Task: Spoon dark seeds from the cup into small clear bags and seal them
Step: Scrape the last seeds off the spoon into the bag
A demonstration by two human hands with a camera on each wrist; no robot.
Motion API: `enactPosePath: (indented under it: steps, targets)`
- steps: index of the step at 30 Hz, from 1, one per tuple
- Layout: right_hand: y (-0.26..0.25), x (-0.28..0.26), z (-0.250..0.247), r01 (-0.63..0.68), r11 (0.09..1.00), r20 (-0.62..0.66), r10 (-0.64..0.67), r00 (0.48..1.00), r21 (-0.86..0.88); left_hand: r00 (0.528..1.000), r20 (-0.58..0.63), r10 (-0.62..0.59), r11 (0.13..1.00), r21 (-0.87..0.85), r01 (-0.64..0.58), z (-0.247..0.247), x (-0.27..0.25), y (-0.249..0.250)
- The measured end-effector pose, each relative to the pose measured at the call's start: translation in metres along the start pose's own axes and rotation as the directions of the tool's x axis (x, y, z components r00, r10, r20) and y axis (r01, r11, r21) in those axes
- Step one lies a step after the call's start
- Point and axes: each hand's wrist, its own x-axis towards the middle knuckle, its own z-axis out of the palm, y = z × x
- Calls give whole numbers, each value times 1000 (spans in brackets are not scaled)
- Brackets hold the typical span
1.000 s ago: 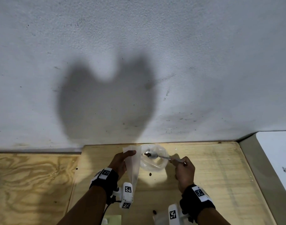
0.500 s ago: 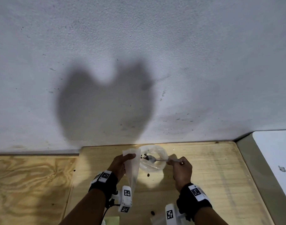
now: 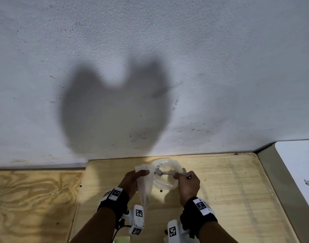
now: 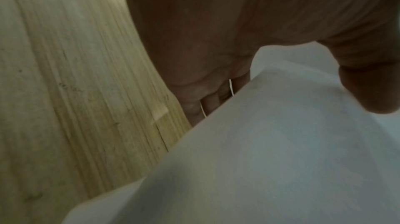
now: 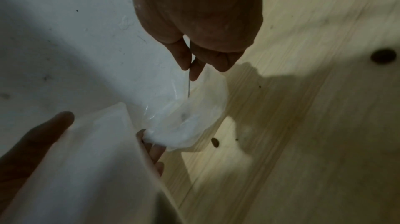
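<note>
My left hand pinches the top of a small clear bag that hangs upright over the wooden table. Thumb and fingers clamp the bag near its mouth. Just right of it stands the clear plastic cup. My right hand pinches the handle of a metal spoon, whose bowl with dark seeds sits at the bag's mouth, over the cup's left rim. In the right wrist view the spoon reaches down from the fingertips toward the cup and the bag.
The light wooden table ends at a grey wall right behind the cup. Loose dark seeds lie on the wood near the cup, and one more seed shows at the right. A white surface borders the table's right side.
The spoon's bowl has moved left from the middle of the cup to the bag's mouth. The left hand still holds the bag in about the same place.
</note>
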Motion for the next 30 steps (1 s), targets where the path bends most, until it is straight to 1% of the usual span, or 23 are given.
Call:
enactPosePath:
  steps: [4, 6, 9, 13, 17, 20, 25, 27, 30]
  targets:
    - [7, -2, 9, -150, 985, -1, 151, 989, 88, 998, 55, 8, 1000, 2, -8, 4, -5, 0]
    - [13, 0, 11, -182, 976, 21, 181, 983, 115, 999, 47, 1, 1000, -6, -1, 2, -5, -1]
    - [18, 5, 9, -202, 968, 80, 192, 978, 148, 1000, 18, 2, 1000, -15, -1, -3, -3, -1]
    - [14, 12, -6, -193, 968, 109, 177, 978, 160, 1000, 9, 18, 999, -44, -18, -6, -1, 3]
    - [10, 21, -20, -152, 982, 84, 143, 986, 115, 1000, -10, 11, 996, -84, -11, -6, 2, 7]
    - [9, 24, -23, -124, 988, 35, 121, 992, 93, 1000, -17, 9, 994, -110, -11, -4, 4, 8]
    - [-4, 17, -20, -19, 1000, -61, 21, 998, 23, 999, -35, -16, 991, -132, 11, -3, 6, 5]
    - [-6, 15, -17, 17, 1000, -70, -18, 997, -17, 999, -42, -27, 991, -133, 21, -3, 6, 3]
    - [-8, 11, -10, 22, 999, -78, -24, 997, -26, 999, -38, -36, 991, -127, 30, -3, 6, 3]
